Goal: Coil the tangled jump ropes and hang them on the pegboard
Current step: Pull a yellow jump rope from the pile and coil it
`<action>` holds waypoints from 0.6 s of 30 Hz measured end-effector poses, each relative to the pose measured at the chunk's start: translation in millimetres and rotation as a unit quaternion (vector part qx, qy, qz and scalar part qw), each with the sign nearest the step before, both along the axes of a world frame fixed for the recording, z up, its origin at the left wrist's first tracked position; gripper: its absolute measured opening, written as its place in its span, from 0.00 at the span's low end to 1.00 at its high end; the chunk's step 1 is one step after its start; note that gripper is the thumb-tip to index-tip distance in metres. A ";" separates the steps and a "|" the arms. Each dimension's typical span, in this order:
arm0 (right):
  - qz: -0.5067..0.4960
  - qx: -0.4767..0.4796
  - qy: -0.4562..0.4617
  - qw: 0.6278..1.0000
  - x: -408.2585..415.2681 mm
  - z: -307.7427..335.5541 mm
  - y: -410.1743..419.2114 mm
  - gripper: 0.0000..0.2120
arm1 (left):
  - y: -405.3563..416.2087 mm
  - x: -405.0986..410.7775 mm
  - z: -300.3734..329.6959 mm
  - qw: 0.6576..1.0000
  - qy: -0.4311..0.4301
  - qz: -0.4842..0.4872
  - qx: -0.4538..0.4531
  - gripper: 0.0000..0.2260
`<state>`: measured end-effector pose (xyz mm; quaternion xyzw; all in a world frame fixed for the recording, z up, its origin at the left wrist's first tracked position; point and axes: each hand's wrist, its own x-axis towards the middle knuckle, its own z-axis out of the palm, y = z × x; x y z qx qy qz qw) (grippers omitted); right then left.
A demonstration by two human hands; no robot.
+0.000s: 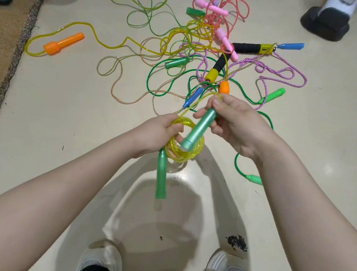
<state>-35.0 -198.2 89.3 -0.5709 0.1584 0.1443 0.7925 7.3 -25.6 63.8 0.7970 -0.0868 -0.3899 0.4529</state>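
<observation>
Both hands (158, 131) (234, 123) hold a coiled yellow rope (184, 155).

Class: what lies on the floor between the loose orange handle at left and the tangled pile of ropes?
In the head view, only its yellow rope snaking from the orange handle to the pile; otherwise bare floor.

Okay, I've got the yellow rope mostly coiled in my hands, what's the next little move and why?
Probably tuck the green handle in your right hand through the yellow coil your left hand holds. Only a short yellow tail remains uncoiled, and the other green handle already hangs below.
</observation>
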 end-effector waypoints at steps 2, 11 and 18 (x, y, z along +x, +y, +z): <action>-0.050 0.014 -0.013 0.999 0.8 -2.0 10.1 0.10 | -3.1 -2.1 2.3 0.999 0.026 0.007 -0.027 0.09; -0.073 -0.276 -0.113 0.952 -8.5 -15.2 10.0 0.08 | -2.1 3.4 -6.0 0.997 -0.053 0.036 0.031 0.09; 0.019 -0.511 -0.193 0.837 -20.9 -35.7 46.5 0.25 | -15.2 -0.8 4.9 0.993 -0.072 0.081 -0.048 0.10</action>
